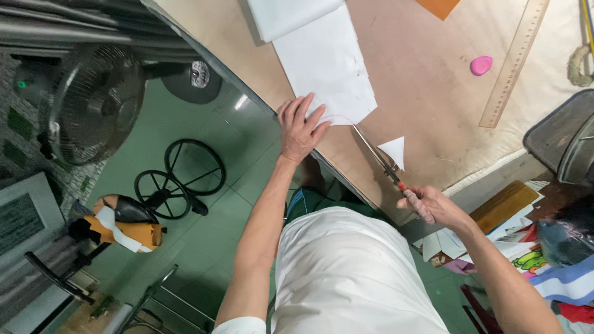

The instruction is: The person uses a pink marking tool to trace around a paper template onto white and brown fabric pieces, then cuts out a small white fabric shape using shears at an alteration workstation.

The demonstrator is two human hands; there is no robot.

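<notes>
On bench (427,80), white sheet (328,68) is pinned by flat-open left hand (300,127), scissors (377,158) clamped in right hand (427,203); fingers could be nicked.

The brown table (427,80) is bare between the white sheet (325,62) and the wooden ruler (515,62); only a pink eraser (481,65) sits there.

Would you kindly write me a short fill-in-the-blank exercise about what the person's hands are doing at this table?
1. The right hand holds a pair of ____ by the red handles.
2. The left hand presses flat on a sheet of ____ fabric.
3. A small white cut-off piece shaped like a ____ lies beside the blades.
4. The chalk near the wooden ruler is ____ in colour.

Missing words: scissors; white; triangle; pink
</notes>
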